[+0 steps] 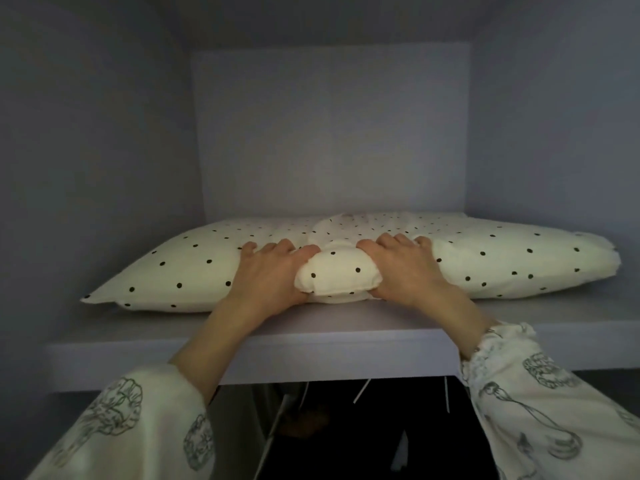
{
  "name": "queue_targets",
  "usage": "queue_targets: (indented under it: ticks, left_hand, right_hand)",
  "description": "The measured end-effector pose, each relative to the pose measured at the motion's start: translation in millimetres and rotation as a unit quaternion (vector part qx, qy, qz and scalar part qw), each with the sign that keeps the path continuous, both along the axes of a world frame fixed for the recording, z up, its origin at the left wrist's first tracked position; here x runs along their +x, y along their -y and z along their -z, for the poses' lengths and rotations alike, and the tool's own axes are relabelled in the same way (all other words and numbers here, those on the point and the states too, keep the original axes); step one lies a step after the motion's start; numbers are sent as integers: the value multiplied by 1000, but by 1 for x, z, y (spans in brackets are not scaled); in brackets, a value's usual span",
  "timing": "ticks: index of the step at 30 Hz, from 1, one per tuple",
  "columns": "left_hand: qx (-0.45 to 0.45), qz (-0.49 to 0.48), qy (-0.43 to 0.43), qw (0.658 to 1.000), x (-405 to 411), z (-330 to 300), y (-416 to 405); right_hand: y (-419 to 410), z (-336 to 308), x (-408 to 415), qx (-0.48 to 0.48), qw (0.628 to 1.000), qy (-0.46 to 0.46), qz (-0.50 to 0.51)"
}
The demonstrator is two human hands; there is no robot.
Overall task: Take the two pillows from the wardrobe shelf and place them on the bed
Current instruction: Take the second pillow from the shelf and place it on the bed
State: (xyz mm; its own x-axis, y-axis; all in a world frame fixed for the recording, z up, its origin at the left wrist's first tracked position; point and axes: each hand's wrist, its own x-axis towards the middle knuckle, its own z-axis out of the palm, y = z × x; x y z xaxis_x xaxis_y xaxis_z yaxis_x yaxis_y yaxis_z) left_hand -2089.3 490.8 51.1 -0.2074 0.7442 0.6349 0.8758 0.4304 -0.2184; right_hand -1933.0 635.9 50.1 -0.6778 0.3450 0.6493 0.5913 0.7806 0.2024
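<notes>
While the pillow is gripped on the shelf, the scene is read as follows.

Progress: only the pick-up is judged to be under way; one pillow (194, 268) is seen, and whether a second lies under or behind it cannot be told. The bed is not in view, so carrying and placing are judged to be left.

Left hand (268, 271): curled into the pillow's front edge, at about 9 o'clock from the bunched middle.

Right hand (405, 268): curled likewise, at about 3 o'clock from that bunch.

Pillow look: cream cloth with small dark dots, soft and flat; a fold is squeezed up between the two hands.

Pillow place: laid lengthwise on the wardrobe shelf (311, 344), near its front edge, corners at 9 and 3 o'clock.

Sleeves: pale, with line-drawn prints.

Below shelf: dark hanging clothes are glimpsed.
</notes>
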Motion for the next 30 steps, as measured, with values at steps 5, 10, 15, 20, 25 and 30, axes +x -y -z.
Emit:
queue_targets:
  ticks: [5, 10, 15, 20, 25, 30]
  left_hand:
    - [21, -9, -7, 1000, 31, 5, 25]
    - [54, -10, -30, 998, 77, 14, 65]
    - [85, -23, -56, 995, 122, 33, 103]
    - [125, -39, -74, 989, 161, 65, 128]
    - [110, -53, -88, 989, 174, 91, 139]
    - [86, -82, -65, 991, 182, 98, 140]
  right_hand:
    - [19, 5, 27, 9, 999, -22, -22]
    - [50, 13, 70, 25, 996, -52, -63]
    - [81, 27, 109, 58, 993, -64, -85]
    - [106, 55, 138, 73, 990, -94, -81]
    - [116, 84, 159, 51, 988, -85, -119]
    - [132, 81, 167, -54, 981, -107, -149]
